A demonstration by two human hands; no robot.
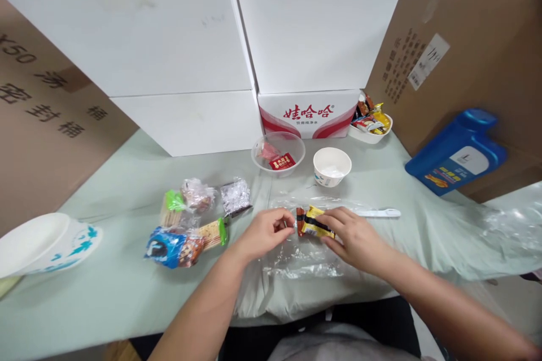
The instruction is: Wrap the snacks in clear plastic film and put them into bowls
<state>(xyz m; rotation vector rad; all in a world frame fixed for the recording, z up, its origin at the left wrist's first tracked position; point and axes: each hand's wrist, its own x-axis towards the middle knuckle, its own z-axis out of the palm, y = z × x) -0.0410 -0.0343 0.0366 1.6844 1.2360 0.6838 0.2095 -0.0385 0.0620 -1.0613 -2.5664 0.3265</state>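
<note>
A yellow snack packet (318,223) with a black band lies under the fingers of my right hand (349,235), whose thumb and fingertips close on its right end. Against the packet's left side is a small orange-brown packet (300,221). Just left of these, my left hand (271,231) has its fingers curled and thumb drawn in; anything in that pinch is hidden or too small to make out. Beneath both packets a transparent plastic bag (305,265) is spread on the table. The handle of a white plastic utensil (381,212) sticks out beyond my right hand.
Several wrapped snacks (186,245) sit to the left, near a large paper bowl (68,245). Behind are a transparent bowl (299,158) with red packets, a paper cup (332,180), and a snack-filled bowl (368,136). A blue bottle (461,146) and cardboard boxes (478,56) flank the right.
</note>
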